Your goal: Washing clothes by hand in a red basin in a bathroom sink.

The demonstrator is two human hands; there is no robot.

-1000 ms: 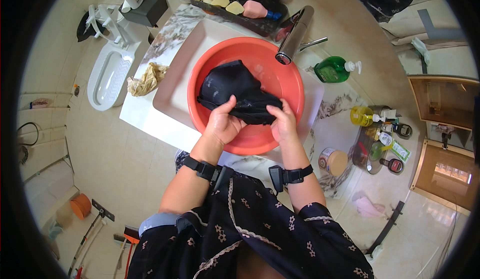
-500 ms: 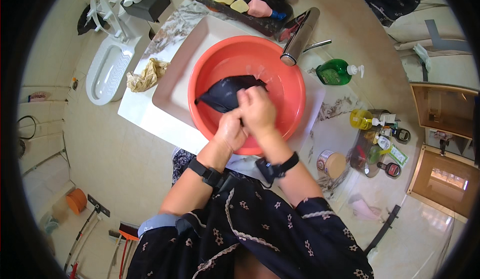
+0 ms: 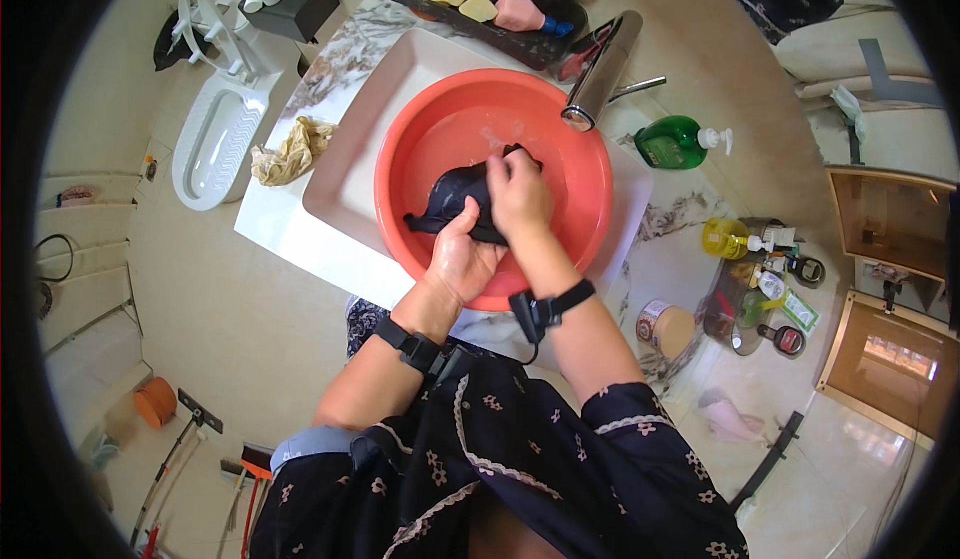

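Note:
A wet black cloth (image 3: 455, 197) is bunched between my two hands, over a round coral-red basin (image 3: 395, 124) with some water and a little foam in it. My left hand (image 3: 466, 261) holds the cloth's near side, palm turned up and thumb laid over it. Closed on the right part of the cloth is my right hand (image 3: 520, 194), its fingers curled. The cloth's exact kind is hard to make out in its folds. The basin sits in a white rectangular sink (image 3: 345, 174), and the chrome faucet (image 3: 600, 69) leans over its far right rim.
A crumpled beige cloth (image 3: 293, 152) lies on the counter's left. On the right stand a green pump bottle (image 3: 668, 144), a yellow pump bottle (image 3: 725, 239) and a round jar (image 3: 665, 328). Behind the sink, a black tray (image 3: 490, 31) holds soap bars and a pink bottle.
My hands have drawn slightly apart from pressing together. My left palm has opened upward under the cloth, and the cloth's left end has shifted down and right.

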